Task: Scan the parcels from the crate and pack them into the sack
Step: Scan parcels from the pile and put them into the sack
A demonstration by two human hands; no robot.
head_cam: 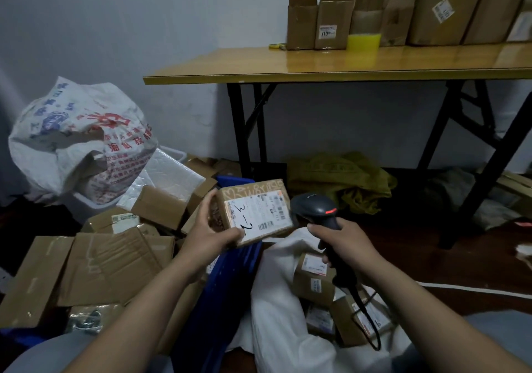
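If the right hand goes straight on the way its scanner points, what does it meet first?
Most likely the parcel that the left hand holds: the scanner in the right hand points at its labelled face. Depth is unclear.

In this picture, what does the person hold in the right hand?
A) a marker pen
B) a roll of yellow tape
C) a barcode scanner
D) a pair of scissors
C: the right hand grips the handle of the dark barcode scanner, whose head points toward the labelled parcel that the left hand holds.
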